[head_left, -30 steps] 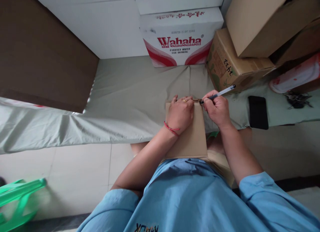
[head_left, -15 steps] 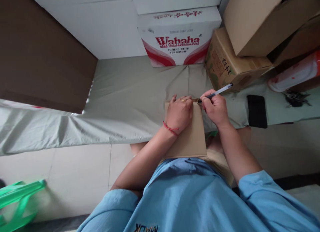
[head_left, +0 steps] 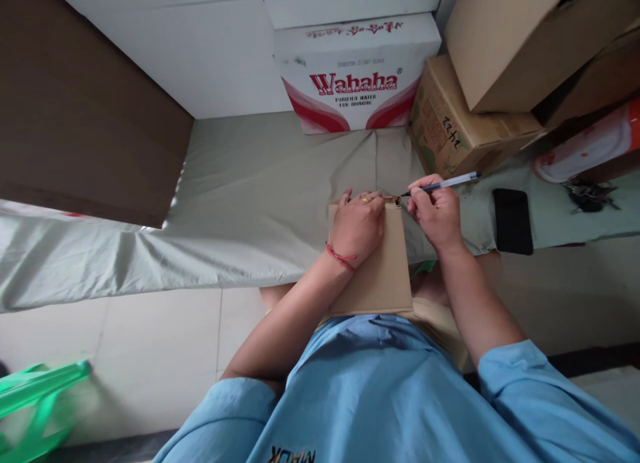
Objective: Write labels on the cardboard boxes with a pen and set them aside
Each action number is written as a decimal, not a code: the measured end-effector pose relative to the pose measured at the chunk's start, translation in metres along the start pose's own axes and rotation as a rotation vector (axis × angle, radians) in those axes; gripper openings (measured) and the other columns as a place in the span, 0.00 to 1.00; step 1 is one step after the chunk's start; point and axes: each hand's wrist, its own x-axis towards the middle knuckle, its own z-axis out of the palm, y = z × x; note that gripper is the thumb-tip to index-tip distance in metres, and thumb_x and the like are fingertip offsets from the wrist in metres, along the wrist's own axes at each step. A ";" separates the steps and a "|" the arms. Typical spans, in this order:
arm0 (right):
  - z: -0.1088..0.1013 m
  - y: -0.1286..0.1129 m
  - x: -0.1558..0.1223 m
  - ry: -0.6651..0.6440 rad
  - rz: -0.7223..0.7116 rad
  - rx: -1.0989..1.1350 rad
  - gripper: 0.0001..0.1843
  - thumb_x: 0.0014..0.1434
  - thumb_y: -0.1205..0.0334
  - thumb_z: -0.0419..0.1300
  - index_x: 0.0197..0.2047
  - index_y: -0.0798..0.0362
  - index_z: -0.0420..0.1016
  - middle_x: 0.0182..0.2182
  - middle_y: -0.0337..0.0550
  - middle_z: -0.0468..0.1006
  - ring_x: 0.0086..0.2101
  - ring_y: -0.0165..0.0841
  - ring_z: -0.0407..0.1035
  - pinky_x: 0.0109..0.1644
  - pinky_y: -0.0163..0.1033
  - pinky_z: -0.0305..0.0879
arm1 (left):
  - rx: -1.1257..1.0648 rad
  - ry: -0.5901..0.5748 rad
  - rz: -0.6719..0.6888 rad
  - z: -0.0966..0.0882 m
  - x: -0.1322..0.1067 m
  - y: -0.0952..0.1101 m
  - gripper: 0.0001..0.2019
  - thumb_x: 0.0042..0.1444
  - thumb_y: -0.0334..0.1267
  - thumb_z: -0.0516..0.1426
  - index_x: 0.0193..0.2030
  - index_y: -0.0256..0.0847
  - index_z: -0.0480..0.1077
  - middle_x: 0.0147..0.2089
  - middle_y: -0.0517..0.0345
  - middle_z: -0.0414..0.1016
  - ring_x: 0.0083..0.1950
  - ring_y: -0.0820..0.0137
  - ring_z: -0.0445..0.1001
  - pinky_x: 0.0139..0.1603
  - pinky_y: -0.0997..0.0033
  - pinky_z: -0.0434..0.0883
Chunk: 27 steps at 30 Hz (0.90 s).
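Note:
A brown cardboard box point(head_left: 383, 276) rests on my lap, its far edge against the cloth-covered surface point(head_left: 240, 196). My left hand point(head_left: 356, 224), with a ring and a red wrist string, presses curled fingers on the box's far top edge. My right hand point(head_left: 436, 213) is closed round a pen point(head_left: 443, 183) with a clear barrel. The pen's tip touches the far right corner of the box, beside my left fingers.
A white "Wahaha" water carton point(head_left: 355, 73) stands at the back, brown cartons point(head_left: 465, 126) stacked to its right. A black phone point(head_left: 511, 220) and keys point(head_left: 590, 195) lie on the cloth. A large brown board point(head_left: 85, 110) sits left; a green plastic stool point(head_left: 35, 396) on the floor.
The pen has tilted flatter, its back end swinging right and down. My right hand shifted slightly right. The left hand and box have stayed put.

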 end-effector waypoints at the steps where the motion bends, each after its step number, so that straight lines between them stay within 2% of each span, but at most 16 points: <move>1: 0.001 0.001 0.000 -0.018 0.002 0.006 0.08 0.68 0.52 0.62 0.41 0.48 0.74 0.23 0.32 0.73 0.22 0.27 0.65 0.27 0.33 0.61 | -0.002 0.002 0.000 0.000 0.000 0.000 0.15 0.70 0.26 0.53 0.49 0.43 0.81 0.64 0.49 0.84 0.66 0.59 0.82 0.80 0.42 0.64; 6: 0.005 0.000 0.000 -0.059 -0.001 -0.026 0.10 0.68 0.50 0.62 0.41 0.47 0.74 0.24 0.33 0.74 0.24 0.29 0.69 0.29 0.34 0.63 | -0.015 0.007 0.001 0.000 0.000 -0.001 0.16 0.69 0.26 0.53 0.49 0.44 0.81 0.64 0.48 0.84 0.67 0.59 0.82 0.80 0.41 0.64; 12: 0.006 -0.006 -0.001 -0.088 -0.052 -0.100 0.07 0.69 0.56 0.60 0.40 0.47 0.75 0.23 0.33 0.74 0.24 0.30 0.68 0.31 0.37 0.63 | -0.003 -0.007 -0.004 -0.003 0.000 0.001 0.16 0.69 0.26 0.53 0.50 0.43 0.81 0.65 0.48 0.84 0.67 0.59 0.82 0.80 0.42 0.64; 17: 0.006 -0.006 -0.003 0.016 -0.074 -0.085 0.07 0.70 0.54 0.60 0.42 0.48 0.74 0.24 0.33 0.74 0.25 0.30 0.69 0.33 0.37 0.65 | -0.005 -0.002 0.000 0.000 0.000 -0.001 0.15 0.70 0.26 0.53 0.50 0.43 0.81 0.65 0.47 0.84 0.67 0.59 0.82 0.80 0.42 0.64; 20: -0.004 -0.001 -0.005 0.104 -0.078 -0.117 0.10 0.72 0.51 0.58 0.45 0.47 0.73 0.25 0.34 0.75 0.26 0.31 0.71 0.35 0.37 0.67 | -0.002 0.005 0.006 0.001 0.000 -0.001 0.15 0.70 0.27 0.54 0.50 0.44 0.81 0.65 0.48 0.84 0.67 0.59 0.82 0.80 0.42 0.64; 23: -0.023 0.011 -0.003 0.144 -0.137 -0.395 0.11 0.74 0.53 0.54 0.50 0.48 0.75 0.31 0.41 0.79 0.32 0.36 0.74 0.42 0.41 0.71 | -0.004 0.003 -0.001 0.001 0.000 -0.001 0.15 0.70 0.27 0.54 0.48 0.44 0.81 0.64 0.49 0.84 0.66 0.60 0.82 0.80 0.43 0.64; 25: -0.037 0.024 0.000 0.079 -0.150 -0.686 0.13 0.72 0.60 0.54 0.53 0.50 0.78 0.40 0.49 0.83 0.40 0.41 0.77 0.49 0.46 0.72 | -0.007 0.002 -0.004 0.000 0.000 -0.001 0.15 0.70 0.26 0.53 0.48 0.44 0.81 0.64 0.50 0.85 0.66 0.59 0.82 0.80 0.43 0.64; 27: -0.048 0.038 0.003 -0.040 -0.104 -0.945 0.19 0.67 0.68 0.53 0.55 0.53 0.81 0.47 0.56 0.83 0.48 0.47 0.77 0.55 0.49 0.71 | -0.008 0.005 0.001 0.000 0.000 -0.001 0.15 0.69 0.27 0.53 0.48 0.44 0.81 0.64 0.50 0.85 0.65 0.59 0.83 0.80 0.42 0.65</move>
